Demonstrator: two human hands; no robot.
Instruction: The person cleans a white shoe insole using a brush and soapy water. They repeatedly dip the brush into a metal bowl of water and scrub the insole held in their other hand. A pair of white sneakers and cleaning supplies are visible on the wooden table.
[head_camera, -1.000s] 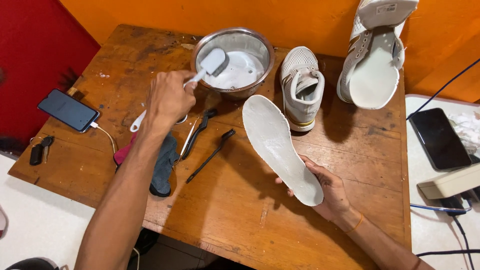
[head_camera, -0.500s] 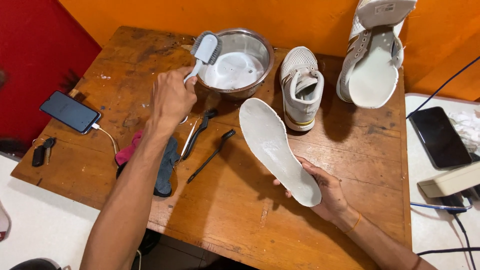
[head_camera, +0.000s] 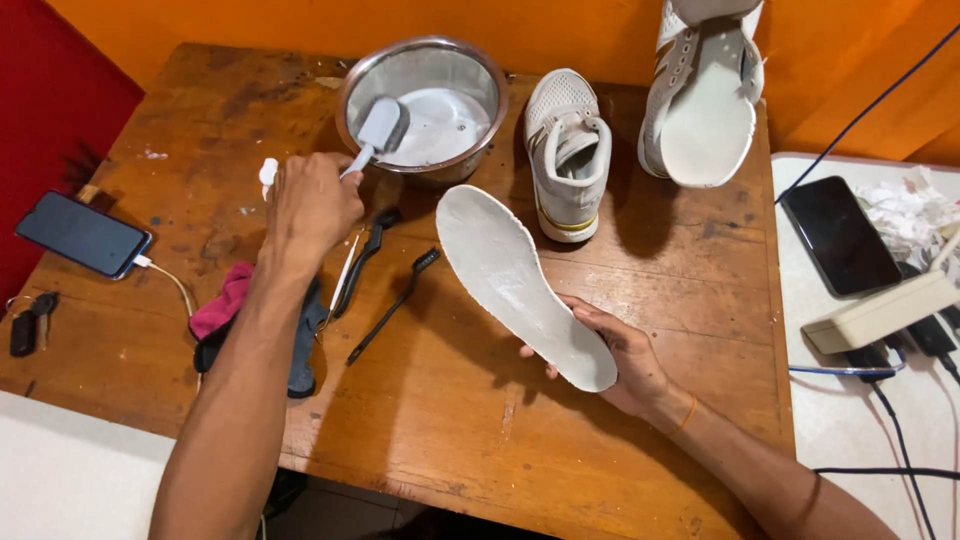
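My left hand (head_camera: 308, 203) grips the handle of a grey-headed brush (head_camera: 378, 126), whose head hangs over the near rim of a steel bowl (head_camera: 420, 62) holding cloudy water. My right hand (head_camera: 612, 352) holds a white shoe insole (head_camera: 515, 275) by its heel end, raised above the wooden table (head_camera: 460, 420) with the toe pointing toward the bowl. A white sneaker (head_camera: 566, 150) stands beside the bowl. A second sneaker (head_camera: 706, 95) leans against the orange wall, opening toward me.
Two black brushes (head_camera: 392, 305) and a thin tool lie by my left hand, over a dark insole and a pink cloth (head_camera: 220, 302). A phone (head_camera: 82, 235) on a cable and keys (head_camera: 28, 320) sit at left. Another phone (head_camera: 840, 235), a power strip and cables rest on the white table at right.
My left hand has drawn the brush back from inside the bowl to its near rim. My right hand has tilted the insole slightly more upright; the camera has shifted a little.
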